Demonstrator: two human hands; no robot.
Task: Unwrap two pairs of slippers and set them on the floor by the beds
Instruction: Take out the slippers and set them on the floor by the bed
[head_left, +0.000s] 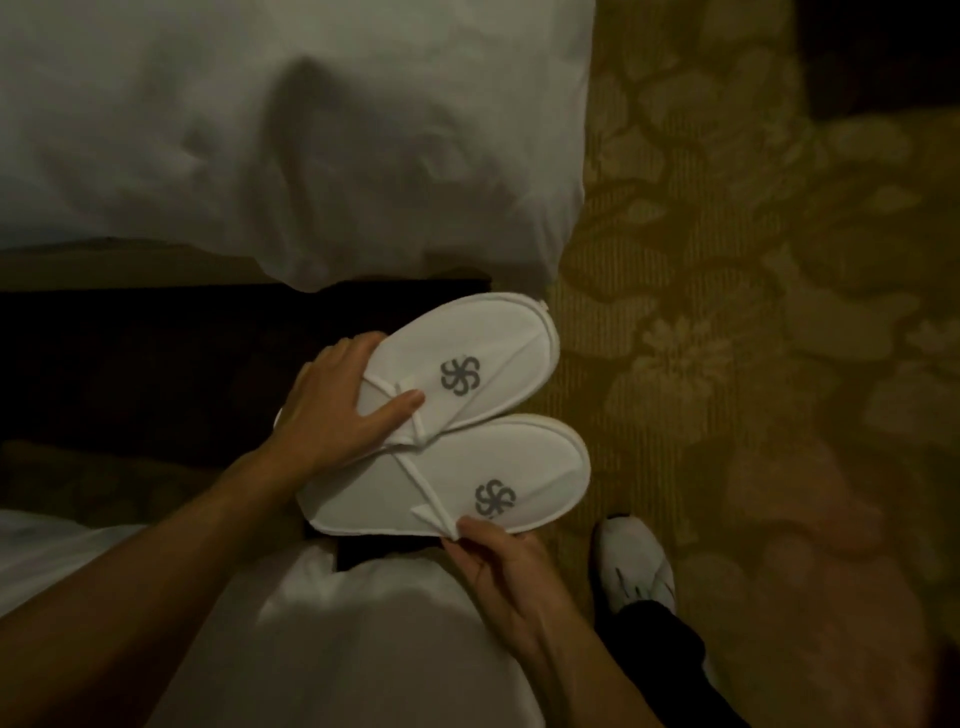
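Right now I am holding one pair of white slippers out in front of me, low over the floor, in the gap between two beds. My left hand (332, 405) is gripping the far slipper (462, 364), with my thumb lying flat on its top and my fingers curled under its edge. My right hand (498, 561) is pinching the near slipper (467, 483) by its edge, close to the strap. Both slippers are bare, with no wrapper on them that I can see, so I am guessing the unwrapping of this pair is done. They are touching each other at the heels and fanning apart at the toes. They are not on the carpet (727, 312) yet, so I am thinking the next thing is putting them down by the white bed (260, 130). I am not seeing a second pair anywhere, so that part may be waiting. I am not seeing any bag, box or wrapper here either. My white shoe (634, 566) is standing on the carpet just beside my right hand.
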